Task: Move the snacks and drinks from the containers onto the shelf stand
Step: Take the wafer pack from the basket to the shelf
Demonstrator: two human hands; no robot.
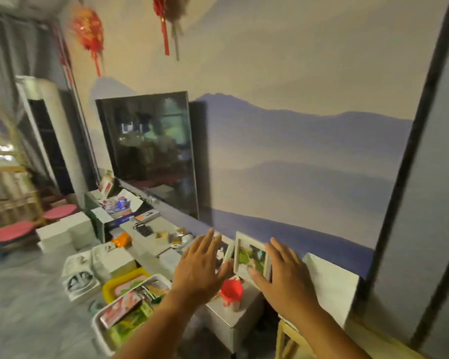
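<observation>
Head view: both hands, left point(201, 265) and right point(283, 274), spread, grip released, above the bench point(145, 251); snack tray point(99, 325) below left hand.

- White tray point(99, 323): crammed with red and green snack packets, lying jumbled.
- Yellow tray point(109, 285): behind the white tray, touching it, holding pink packets.

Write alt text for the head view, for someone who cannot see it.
Two bare hands, left hand and right hand, reach out open and empty towards a white-framed photo on a low cabinet beside a red cup. A white tray of snack packets sits at lower left, a dark television behind.
</observation>
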